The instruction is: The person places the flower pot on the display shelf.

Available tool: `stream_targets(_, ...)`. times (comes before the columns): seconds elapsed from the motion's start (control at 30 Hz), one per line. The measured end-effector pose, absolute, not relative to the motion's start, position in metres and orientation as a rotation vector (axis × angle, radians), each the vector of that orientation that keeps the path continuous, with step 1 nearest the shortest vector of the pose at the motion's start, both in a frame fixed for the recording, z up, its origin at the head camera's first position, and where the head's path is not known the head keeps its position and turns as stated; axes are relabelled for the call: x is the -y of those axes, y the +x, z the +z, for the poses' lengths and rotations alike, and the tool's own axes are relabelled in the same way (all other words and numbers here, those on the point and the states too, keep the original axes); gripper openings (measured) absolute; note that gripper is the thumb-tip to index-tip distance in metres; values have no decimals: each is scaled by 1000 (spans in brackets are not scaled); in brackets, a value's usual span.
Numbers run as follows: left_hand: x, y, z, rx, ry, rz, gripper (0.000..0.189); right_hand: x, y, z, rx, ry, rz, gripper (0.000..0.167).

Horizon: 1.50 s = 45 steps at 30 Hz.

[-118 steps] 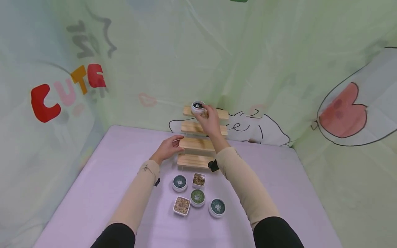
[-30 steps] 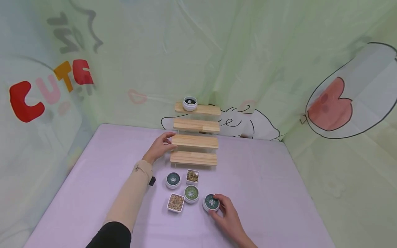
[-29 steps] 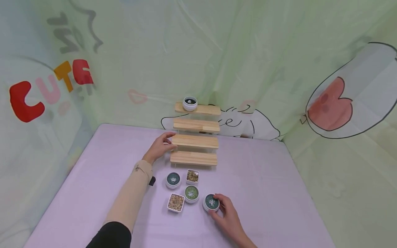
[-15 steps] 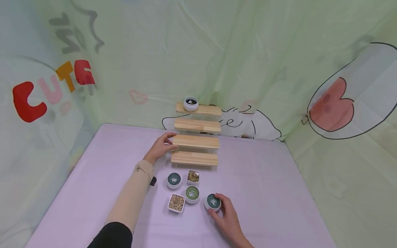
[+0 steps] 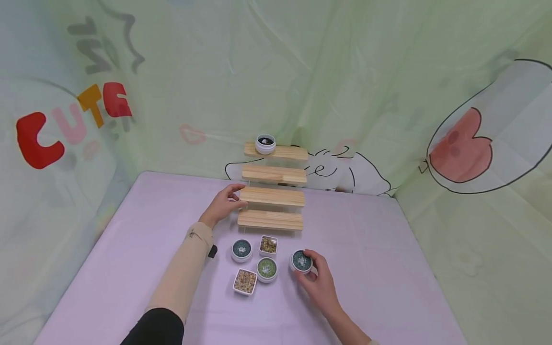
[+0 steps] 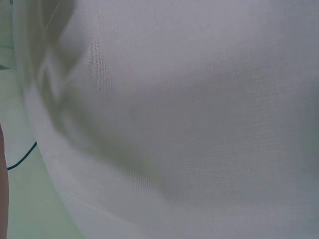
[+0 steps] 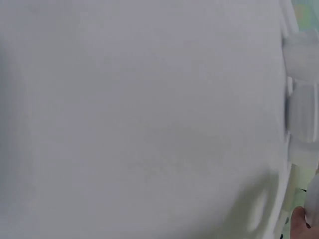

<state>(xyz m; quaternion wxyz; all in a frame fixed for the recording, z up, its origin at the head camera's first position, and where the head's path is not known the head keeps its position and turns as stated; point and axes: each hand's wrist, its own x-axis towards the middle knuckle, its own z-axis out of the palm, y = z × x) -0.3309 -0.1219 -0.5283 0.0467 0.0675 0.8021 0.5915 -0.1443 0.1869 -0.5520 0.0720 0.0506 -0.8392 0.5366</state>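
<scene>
A four-tier wooden display stand (image 5: 271,195) stands near the back of the table. My left hand (image 5: 222,205) grips its left end at the second tier from the bottom, thumb below and fingers above. My right hand (image 5: 320,282) holds a round white pot with a dark green top (image 5: 301,261) between thumb and fingers; it looks raised off the table. On the top tier, at the left, sits a white pot with dark contents (image 5: 265,145). Part of my right hand (image 7: 301,224) shows at the right wrist view's lower right corner, against a white pot.
In front of the stand are a round pot with a dark top (image 5: 241,250), a round pot with green contents (image 5: 267,269), a square dish of brown bits (image 5: 269,245) and a square dish of tan bits (image 5: 245,281). A printed cloth wall (image 5: 207,86) rises behind the lilac table (image 5: 358,254).
Since the oldest frame my right hand has left the pot on the top tier and taken hold of the right-hand round pot, which has now moved away from me. My left hand stays on the stand.
</scene>
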Motion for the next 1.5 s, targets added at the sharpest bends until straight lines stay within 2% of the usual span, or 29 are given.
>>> stream_targets(0.37, 123, -330, -529, -2458, 211, 1811, 60, -182, -185, -518, 2561, 61, 1628, 58)
stream_targets(0.77, 122, -330, -529, -2466, 230, 1793, 61, -177, -236, -479, 2431, 91, 1723, 60)
stream_targets(1.5, 122, -332, -529, -2481, 222, 1775, 61, -163, -303, -426, 2333, 14, 1842, 59)
